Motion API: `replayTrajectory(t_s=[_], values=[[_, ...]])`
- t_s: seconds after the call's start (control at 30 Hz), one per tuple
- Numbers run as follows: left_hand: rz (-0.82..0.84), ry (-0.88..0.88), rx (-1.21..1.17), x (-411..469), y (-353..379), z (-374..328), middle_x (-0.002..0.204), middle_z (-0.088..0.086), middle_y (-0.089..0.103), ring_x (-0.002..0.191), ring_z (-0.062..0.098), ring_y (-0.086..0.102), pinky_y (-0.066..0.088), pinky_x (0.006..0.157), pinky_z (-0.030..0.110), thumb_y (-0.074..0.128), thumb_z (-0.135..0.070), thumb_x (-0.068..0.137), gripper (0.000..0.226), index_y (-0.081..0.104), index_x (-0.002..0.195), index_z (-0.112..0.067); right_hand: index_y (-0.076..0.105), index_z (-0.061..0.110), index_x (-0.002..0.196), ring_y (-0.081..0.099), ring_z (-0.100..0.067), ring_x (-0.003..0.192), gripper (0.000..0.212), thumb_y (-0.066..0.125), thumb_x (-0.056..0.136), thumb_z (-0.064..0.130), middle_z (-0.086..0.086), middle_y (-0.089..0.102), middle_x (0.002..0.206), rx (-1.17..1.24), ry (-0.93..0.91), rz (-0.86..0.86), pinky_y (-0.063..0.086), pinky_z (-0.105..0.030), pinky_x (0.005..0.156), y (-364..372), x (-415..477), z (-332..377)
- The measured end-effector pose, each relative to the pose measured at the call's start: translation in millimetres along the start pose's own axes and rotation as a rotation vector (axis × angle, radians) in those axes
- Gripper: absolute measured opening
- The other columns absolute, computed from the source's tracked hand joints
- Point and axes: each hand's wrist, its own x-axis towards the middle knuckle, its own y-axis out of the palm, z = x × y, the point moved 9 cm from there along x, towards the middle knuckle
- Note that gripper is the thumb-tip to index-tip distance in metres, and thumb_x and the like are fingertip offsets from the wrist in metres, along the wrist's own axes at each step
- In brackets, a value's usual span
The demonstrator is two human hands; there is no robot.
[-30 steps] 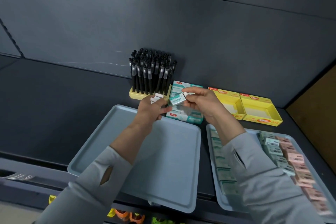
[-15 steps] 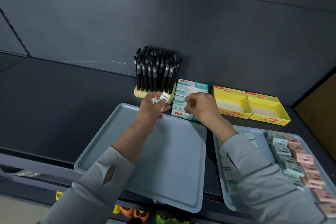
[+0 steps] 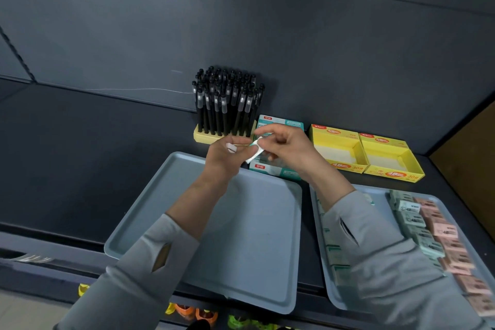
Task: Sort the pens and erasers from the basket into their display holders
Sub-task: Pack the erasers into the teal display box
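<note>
Two flat grey plastic trays lie at the near edge of the dark shelf. I take the left grey tray (image 3: 160, 193) first; the person's left sleeve crosses its near corner. Behind it, black capped pens (image 3: 227, 99) stand upright and close-packed in a pale yellow slotted block (image 3: 205, 137). Just in front of that block, the left hand (image 3: 227, 161) is curled round a small white eraser (image 3: 231, 147) in its fist. Between the hands sits a white eraser with a teal sleeve (image 3: 255, 152), tilted and pinched by thumb and forefinger of the right hand (image 3: 290, 147). The left thumb appears to touch it too.

Change noted: half a second ago the right hand was down at the teal cardboard display box (image 3: 282, 123), which stands behind the hands. It has since risen to the left hand for the next piece. My judgement is that one eraser has been deposited and the left hand serves as feeder stock for this box.

Writing: the teal box carries red labels with white characters I cannot read. The open yellow cardboard boxes (image 3: 338, 151) to its right, two of them, each show "4B" in red ovals and "30" on the front wall. Farthest right, the right grey tray (image 3: 379, 195) holds rows of green-sleeved erasers (image 3: 409, 220) and pink-sleeved erasers (image 3: 442, 230). Their print is too small to read, and they remain unsorted.
</note>
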Motion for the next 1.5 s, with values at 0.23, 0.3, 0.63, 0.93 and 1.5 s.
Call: replayTrajectory(t_s=[0.23,0.3,0.63,0.93,1.5], values=[[0.006,-0.233,-0.358,2,-8,6,0.111,0.012,0.055,0.097,0.022,0.056,0.049,0.076,0.027,0.033,0.016,0.088,0.05,0.048,0.13,-0.005,0.071,0.013,0.091,0.064,-0.017,0.061,0.013,0.066,0.09,0.001,-0.006,0.066,0.082,0.004,0.133,-0.2,0.059,-0.03,0.075,-45,-3,-25],[0.04,-0.219,-0.412,1,-9,3,0.11,0.014,0.054,0.098,0.023,0.057,0.051,0.083,0.029,0.026,0.019,0.088,0.053,0.045,0.135,0.001,0.071,0.01,0.091,0.066,-0.018,0.065,0.011,0.068,0.088,0.0,-0.009,0.068,0.088,0.021,0.185,-0.134,0.06,-0.028,0.074,-42,-6,-30],[0.087,-0.103,-0.239,-7,-11,11,0.109,0.009,0.062,0.085,0.011,0.062,0.052,0.063,0.011,0.05,0.013,0.093,0.051,0.043,0.141,-0.004,0.073,0.025,0.077,0.068,-0.011,0.084,0.012,0.081,0.078,0.016,0.005,0.074,0.089,-0.386,0.083,-0.085,0.056,-0.03,0.082,-18,1,-32],[0.044,-0.073,-0.251,-4,-11,8,0.104,0.011,0.066,0.086,0.016,0.066,0.056,0.077,0.023,0.059,-0.001,0.093,0.025,0.063,0.118,-0.003,0.075,0.021,0.083,0.065,-0.011,0.088,0.003,0.075,0.084,0.023,0.007,0.074,0.093,-0.572,-0.011,-0.165,0.055,-0.032,0.083,-16,-1,-17],[0.082,0.649,0.852,14,65,-32,0.132,0.007,0.059,0.123,0.024,0.051,0.034,0.105,0.03,0.055,-0.011,0.095,0.034,0.06,0.13,-0.01,0.068,0.026,0.088,0.062,-0.024,0.082,0.002,0.07,0.088,0.024,-0.001,0.072,0.081,-0.592,0.079,-0.328,0.046,-0.03,0.072,-122,6,-22]])
